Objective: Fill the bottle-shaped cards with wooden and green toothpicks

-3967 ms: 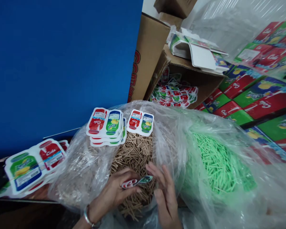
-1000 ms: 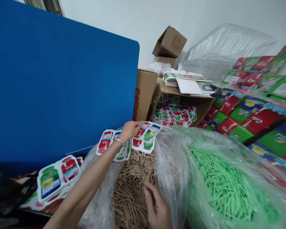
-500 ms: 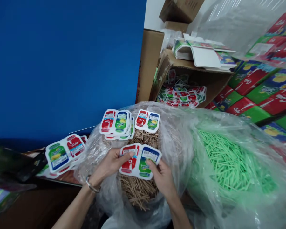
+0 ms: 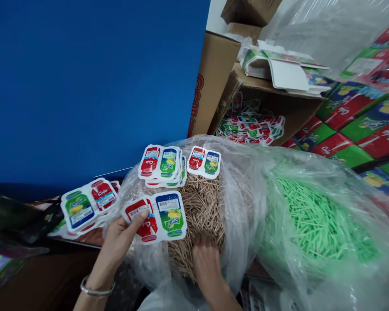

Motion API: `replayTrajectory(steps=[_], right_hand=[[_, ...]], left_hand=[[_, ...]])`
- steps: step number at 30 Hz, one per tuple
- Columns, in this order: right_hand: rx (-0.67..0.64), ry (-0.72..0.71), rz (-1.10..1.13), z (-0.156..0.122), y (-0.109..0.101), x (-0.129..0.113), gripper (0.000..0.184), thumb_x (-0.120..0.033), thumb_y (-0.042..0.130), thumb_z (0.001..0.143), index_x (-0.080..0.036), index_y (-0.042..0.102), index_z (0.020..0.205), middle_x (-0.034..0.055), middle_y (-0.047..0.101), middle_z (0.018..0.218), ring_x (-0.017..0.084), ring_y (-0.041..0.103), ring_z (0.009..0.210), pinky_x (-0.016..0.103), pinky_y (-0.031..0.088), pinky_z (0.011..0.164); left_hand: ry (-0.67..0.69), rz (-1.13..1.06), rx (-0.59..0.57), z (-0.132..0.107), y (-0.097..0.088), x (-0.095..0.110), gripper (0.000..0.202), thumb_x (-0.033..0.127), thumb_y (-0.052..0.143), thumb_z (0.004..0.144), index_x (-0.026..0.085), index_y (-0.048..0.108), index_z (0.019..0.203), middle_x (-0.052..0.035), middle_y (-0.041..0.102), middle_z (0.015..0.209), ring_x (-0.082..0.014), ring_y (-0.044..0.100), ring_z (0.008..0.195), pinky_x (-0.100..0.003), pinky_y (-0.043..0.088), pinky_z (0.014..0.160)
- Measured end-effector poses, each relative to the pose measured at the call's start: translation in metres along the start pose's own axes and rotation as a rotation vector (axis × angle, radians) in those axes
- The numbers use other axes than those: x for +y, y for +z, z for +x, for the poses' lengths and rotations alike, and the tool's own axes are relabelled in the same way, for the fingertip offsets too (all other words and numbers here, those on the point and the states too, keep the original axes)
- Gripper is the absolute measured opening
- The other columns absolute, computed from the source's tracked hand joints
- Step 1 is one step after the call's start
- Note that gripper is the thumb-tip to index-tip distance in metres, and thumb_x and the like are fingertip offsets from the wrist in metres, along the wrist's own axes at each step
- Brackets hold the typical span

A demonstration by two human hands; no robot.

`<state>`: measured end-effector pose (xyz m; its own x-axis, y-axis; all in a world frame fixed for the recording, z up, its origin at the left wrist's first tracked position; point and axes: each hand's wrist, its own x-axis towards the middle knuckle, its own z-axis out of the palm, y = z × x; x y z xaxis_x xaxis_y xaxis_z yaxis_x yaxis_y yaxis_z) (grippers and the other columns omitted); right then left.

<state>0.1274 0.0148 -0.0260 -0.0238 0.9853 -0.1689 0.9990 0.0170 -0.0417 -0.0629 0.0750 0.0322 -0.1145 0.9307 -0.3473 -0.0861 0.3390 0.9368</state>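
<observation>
My left hand [image 4: 121, 237] pinches a flat, jar-shaped double packet [image 4: 171, 214] printed Cola and Sprite, thumb on its red half. My right hand [image 4: 206, 255] reaches down into the thin brown sticks [image 4: 203, 203] that fill a clear plastic bag [image 4: 243, 216]. Its fingertips are buried among them, so its grip is hidden. Just above the held packet, a small stack of the same packets [image 4: 160, 162] lies on the bag's far edge. To the right of that stack rests a single packet [image 4: 204, 162].
Another pile of packets [image 4: 84, 205] lies at the left. Bright green sticks [image 4: 314, 220] fill a second bag on the right. Behind stand an open cardboard box [image 4: 298, 112] of loose packets and printed cartons [image 4: 372, 116]. A blue panel [image 4: 90, 86] rises at the back left.
The packet has gone from both hands to my left hand alone, shifting left. My right hand has let go of it and dipped into the brown sticks. The view has shifted slightly.
</observation>
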Motion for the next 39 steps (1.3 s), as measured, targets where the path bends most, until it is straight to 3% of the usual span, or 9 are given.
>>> replayTrajectory(steps=[8,14,17,22,27,30,33,36,39], right_hand=[[0.081,0.042,-0.058,0.004,0.024,0.000,0.034,0.007,0.042,0.075,-0.006,0.066,0.095,0.0198,0.067,0.091,0.031,0.062,0.089,0.046,0.046,0.079],[0.289,-0.186,-0.035,-0.015,0.065,0.032,0.047,0.003,0.041,0.077,-0.005,0.054,0.121,0.0187,0.059,0.119,0.032,0.045,0.119,0.048,0.028,0.102],[0.336,-0.182,-0.024,-0.021,0.058,0.037,0.045,0.003,0.037,0.078,-0.004,0.054,0.119,0.0190,0.058,0.121,0.032,0.044,0.120,0.048,0.027,0.101],[0.163,0.048,0.124,-0.013,0.018,0.034,0.035,0.004,0.035,0.075,-0.012,0.062,0.090,0.0145,0.066,0.091,0.028,0.058,0.089,0.042,0.043,0.078],[0.215,0.062,0.630,-0.002,0.001,0.041,0.021,-0.012,0.034,0.085,-0.018,0.052,0.078,0.0079,0.061,0.069,0.023,0.059,0.067,0.033,0.045,0.061],[0.105,0.025,1.125,0.000,-0.005,0.042,0.024,-0.032,0.033,0.091,-0.021,0.050,0.079,0.0007,0.056,0.062,0.017,0.057,0.056,0.027,0.045,0.053],[-0.074,0.006,1.400,0.002,-0.014,0.040,0.032,-0.046,0.039,0.089,-0.022,0.051,0.071,-0.0016,0.054,0.060,0.015,0.055,0.056,0.026,0.046,0.055],[-0.137,-0.046,1.504,0.006,-0.017,0.037,0.034,-0.052,0.045,0.085,-0.022,0.060,0.077,0.0002,0.060,0.066,0.017,0.059,0.066,0.028,0.048,0.061],[-0.117,-0.121,1.585,0.013,-0.012,0.038,0.040,-0.056,0.046,0.082,-0.021,0.064,0.093,0.0038,0.065,0.080,0.019,0.061,0.080,0.033,0.050,0.071]], left_hand=[[0.013,-0.030,0.015,0.000,-0.004,0.001,0.029,0.042,0.079,0.058,0.014,0.074,0.066,-0.0029,0.075,0.061,-0.0236,0.070,0.060,-0.028,0.057,0.055],[-0.015,-0.160,0.064,-0.002,-0.013,-0.001,0.026,0.037,0.082,0.057,0.018,0.075,0.072,0.0007,0.075,0.064,-0.0206,0.069,0.058,-0.024,0.058,0.054],[-0.052,-0.171,0.046,-0.004,-0.014,-0.002,0.023,0.036,0.080,0.060,0.018,0.076,0.073,-0.0005,0.076,0.064,-0.0208,0.069,0.057,-0.026,0.058,0.054],[-0.053,-0.182,0.033,-0.007,-0.013,-0.002,0.024,0.039,0.081,0.057,0.020,0.077,0.072,-0.0007,0.076,0.065,-0.0225,0.069,0.057,-0.029,0.058,0.056],[-0.048,0.040,-0.267,-0.015,-0.009,0.004,0.028,0.045,0.073,0.063,0.018,0.075,0.059,-0.0048,0.073,0.057,-0.0247,0.067,0.053,-0.032,0.057,0.055],[0.121,0.231,-0.487,-0.019,0.004,0.013,0.023,0.040,0.065,0.073,0.020,0.076,0.070,-0.0091,0.074,0.100,-0.0299,0.069,0.083,-0.036,0.055,0.074],[0.321,0.454,-0.730,-0.016,0.024,0.017,0.023,0.033,0.056,0.082,0.020,0.074,0.076,-0.0074,0.047,0.139,-0.0318,0.046,0.124,-0.039,0.040,0.099],[0.455,0.630,-0.905,-0.009,0.046,0.013,0.023,0.025,0.051,0.086,0.018,0.072,0.083,-0.0077,0.031,0.148,-0.0281,0.032,0.133,-0.039,0.031,0.105],[0.570,0.741,-0.997,-0.006,0.064,0.006,0.020,0.017,0.052,0.084,0.017,0.070,0.091,-0.0085,0.033,0.147,-0.0248,0.029,0.135,-0.038,0.027,0.109]])
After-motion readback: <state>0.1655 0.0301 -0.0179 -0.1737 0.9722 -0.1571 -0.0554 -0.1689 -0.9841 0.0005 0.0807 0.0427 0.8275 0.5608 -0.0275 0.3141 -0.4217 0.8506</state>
